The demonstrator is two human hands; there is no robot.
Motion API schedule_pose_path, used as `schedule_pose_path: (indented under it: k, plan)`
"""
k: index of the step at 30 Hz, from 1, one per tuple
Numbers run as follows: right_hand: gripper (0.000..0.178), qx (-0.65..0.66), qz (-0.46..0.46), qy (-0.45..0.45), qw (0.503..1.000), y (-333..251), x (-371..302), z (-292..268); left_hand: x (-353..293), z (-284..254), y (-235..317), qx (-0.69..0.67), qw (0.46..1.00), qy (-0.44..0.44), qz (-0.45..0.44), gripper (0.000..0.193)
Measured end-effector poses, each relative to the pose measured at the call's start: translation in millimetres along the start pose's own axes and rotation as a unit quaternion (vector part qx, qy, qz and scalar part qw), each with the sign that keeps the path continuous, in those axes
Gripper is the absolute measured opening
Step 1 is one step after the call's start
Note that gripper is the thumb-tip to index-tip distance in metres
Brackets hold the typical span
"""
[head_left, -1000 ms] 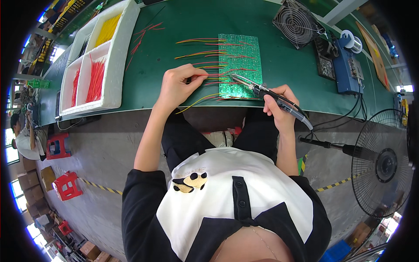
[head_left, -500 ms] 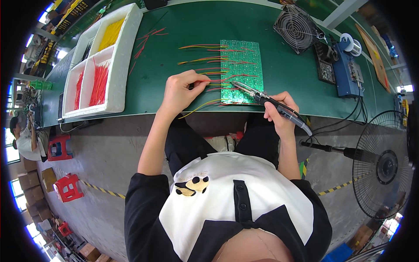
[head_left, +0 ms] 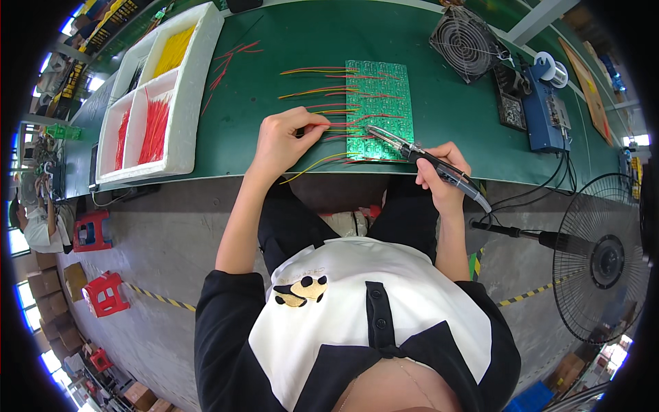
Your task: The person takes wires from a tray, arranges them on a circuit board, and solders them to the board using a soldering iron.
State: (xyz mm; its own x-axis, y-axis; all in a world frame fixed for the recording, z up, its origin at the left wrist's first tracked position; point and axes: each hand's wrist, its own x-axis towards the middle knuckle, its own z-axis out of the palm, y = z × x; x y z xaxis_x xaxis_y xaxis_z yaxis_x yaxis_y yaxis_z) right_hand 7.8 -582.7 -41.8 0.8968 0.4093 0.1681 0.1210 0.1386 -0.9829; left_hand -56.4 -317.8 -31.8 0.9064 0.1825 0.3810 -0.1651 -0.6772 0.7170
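Left hand [head_left: 285, 141] — grip pinching red wire [head_left: 339, 125], long axis left-to-right, board [head_left: 384, 106] just rightward | Right hand [head_left: 445, 195] — grip around iron [head_left: 410, 150], tip over board, near table's [head_left: 230, 158] near edge.

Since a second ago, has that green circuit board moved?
No: the green circuit board keeps its place against the near table edge; only the view has shifted slightly.

My white shirt [head_left: 425, 281] with black sleeves [head_left: 230, 323], green board [head_left: 388, 106], red and yellow wires [head_left: 316, 70], blue box [head_left: 541, 117], black-and-yellow striped tape [head_left: 161, 296]
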Motion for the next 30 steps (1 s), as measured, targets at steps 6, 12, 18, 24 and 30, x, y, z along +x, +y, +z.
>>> schedule_pose_path:
  k: [6, 12, 18, 24, 30]
  plan:
    - [0.016, -0.031, -0.001, -0.007, 1.000, 0, 0, 0, 0, 1, -1, 0.000, 1.000, -0.001, -0.001, 0.007]
    - [0.015, -0.029, -0.004, -0.002, 1.000, 1, 0, 1, 0, 1, -1, 0.006, 1.000, -0.002, 0.006, 0.007]
    - [0.014, 0.043, -0.022, 0.012, 0.999, 1, -1, -5, 0, 1, -1, 0.007, 1.000, 0.000, 0.004, 0.007]
    - [0.015, 0.055, -0.060, 0.061, 0.995, -1, 1, -17, 0, 1, -1, 0.008, 1.000, 0.002, 0.005, 0.007]
    - [0.014, 0.047, -0.074, 0.088, 0.992, -1, 1, -32, 0, 1, 1, 0.011, 1.000, 0.003, 0.001, 0.007]
